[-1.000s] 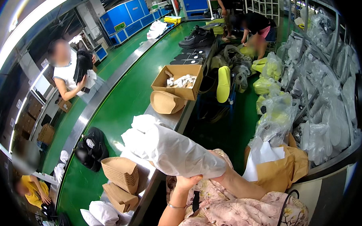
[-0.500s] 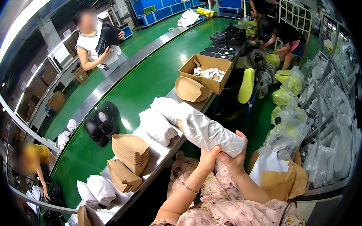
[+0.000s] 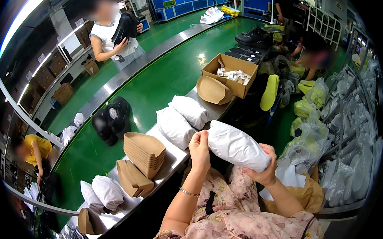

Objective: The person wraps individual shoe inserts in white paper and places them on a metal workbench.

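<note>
A long bundle wrapped in white paper (image 3: 236, 145) is held in the air over my lap, beside the steel ledge (image 3: 175, 151) of the conveyor. My left hand (image 3: 199, 149) pinches its left end from above. My right hand (image 3: 265, 169) cups its right end from below. Two more white-wrapped bundles (image 3: 181, 120) lie side by side on the ledge just left of it. Stacks of brown cardboard inserts (image 3: 144, 152) stand further left on the same ledge.
A green conveyor belt (image 3: 156, 89) carries a pair of black shoes (image 3: 111, 120). An open cardboard box (image 3: 230, 74) with paper sits up the ledge. Plastic-bagged goods (image 3: 322, 127) fill racks on the right. A person (image 3: 112, 36) across the belt holds a black shoe.
The wrapped bundle has come down from over the ledge to my lap side, and both hands now close on its ends. My view has swung left along the belt.
</note>
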The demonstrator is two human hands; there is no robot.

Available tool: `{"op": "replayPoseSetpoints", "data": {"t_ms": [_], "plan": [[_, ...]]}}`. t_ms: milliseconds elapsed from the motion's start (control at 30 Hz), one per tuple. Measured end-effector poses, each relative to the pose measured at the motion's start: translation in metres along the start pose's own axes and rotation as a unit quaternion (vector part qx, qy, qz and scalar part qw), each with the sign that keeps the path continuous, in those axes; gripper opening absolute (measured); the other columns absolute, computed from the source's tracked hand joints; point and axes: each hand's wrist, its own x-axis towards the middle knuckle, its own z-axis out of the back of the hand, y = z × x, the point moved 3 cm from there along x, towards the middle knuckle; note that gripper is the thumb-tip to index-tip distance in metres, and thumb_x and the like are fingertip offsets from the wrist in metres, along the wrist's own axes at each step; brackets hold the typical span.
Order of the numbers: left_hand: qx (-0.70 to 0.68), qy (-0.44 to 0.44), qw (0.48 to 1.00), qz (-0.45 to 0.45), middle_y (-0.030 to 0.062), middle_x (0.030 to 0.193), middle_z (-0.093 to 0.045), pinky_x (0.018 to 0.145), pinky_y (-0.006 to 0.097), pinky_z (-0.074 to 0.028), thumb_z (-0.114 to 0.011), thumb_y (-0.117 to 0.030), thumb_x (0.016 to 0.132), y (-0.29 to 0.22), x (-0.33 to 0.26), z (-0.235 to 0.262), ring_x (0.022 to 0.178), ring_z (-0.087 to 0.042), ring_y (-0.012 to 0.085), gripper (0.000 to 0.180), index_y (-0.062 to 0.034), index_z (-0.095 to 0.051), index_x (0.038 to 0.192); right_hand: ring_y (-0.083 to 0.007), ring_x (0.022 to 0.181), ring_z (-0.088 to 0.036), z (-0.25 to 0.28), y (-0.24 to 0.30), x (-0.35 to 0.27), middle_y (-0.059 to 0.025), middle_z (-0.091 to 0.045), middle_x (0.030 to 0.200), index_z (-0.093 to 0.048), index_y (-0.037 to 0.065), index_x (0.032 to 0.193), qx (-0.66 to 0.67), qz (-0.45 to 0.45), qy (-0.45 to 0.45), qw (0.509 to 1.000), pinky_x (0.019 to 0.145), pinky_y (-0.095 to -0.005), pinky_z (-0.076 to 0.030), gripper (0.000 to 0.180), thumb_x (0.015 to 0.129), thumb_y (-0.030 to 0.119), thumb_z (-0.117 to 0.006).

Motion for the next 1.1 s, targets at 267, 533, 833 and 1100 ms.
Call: {"op": "replayPoseSetpoints", "data": {"t_ms": [267, 533, 833, 1100], "plan": [[-0.202, 0.083, 0.968, 0.119, 0.0072, 0.088, -0.064, 0.07, 0.029, -0.052, -0.051, -0.02, 0.092, -0.005, 0.004, -0.004, 0.077, -0.062, 0.0157, 0.021, -0.0008, -0.059, 0.092, -0.0301, 0.099, -0.05, -0.006, -0.013, -0.013, -0.0211, -0.047, 0.111, -0.032, 0.003, 0.117, 0.109, -0.099, -0.047, 0.988, 0.087, -0.0391, -0.04, 0.079, 0.057, 0.019, -0.081], [-0.177, 0.07, 0.976, 0.106, 0.0074, 0.094, -0.063, 0.077, 0.028, -0.048, -0.05, -0.029, 0.092, -0.008, 0.005, -0.008, 0.085, -0.06, 0.0149, 0.031, 0.0002, -0.059, 0.096, -0.0302, 0.096, -0.052, -0.021, 0.003, 0.001, -0.0208, -0.048, 0.11, -0.031, 0.004, 0.117, -0.02, -0.01, -0.024, 0.999, 0.083, -0.0397, -0.042, 0.079, 0.057, 0.018, -0.081], [0.161, -0.016, 0.986, 0.046, 0.0047, 0.068, -0.053, 0.054, 0.029, -0.039, -0.041, -0.041, 0.092, -0.052, 0.107, -0.018, 0.059, -0.046, 0.0136, 0.047, 0.0005, -0.058, 0.079, -0.0278, 0.085, -0.056, -0.085, -0.032, 0.065, -0.0176, -0.055, 0.096, -0.04, -0.001, 0.111, 0.086, -0.174, -0.129, 0.973, 0.076, -0.0372, -0.046, 0.066, 0.062, 0.02, -0.078], [0.482, -0.111, 0.861, -0.117, 0.0304, 0.113, -0.052, 0.095, 0.041, -0.038, -0.039, -0.051, 0.089, -0.067, 0.241, 0.059, 0.109, -0.049, 0.0409, 0.067, 0.0096, -0.047, 0.118, -0.0388, 0.081, -0.055, -0.166, -0.073, 0.128, -0.0189, -0.053, 0.091, -0.042, 0.0, 0.106, -0.011, -0.078, -0.107, 0.991, 0.07, -0.0408, -0.046, 0.064, 0.059, 0.024, -0.079]]}}
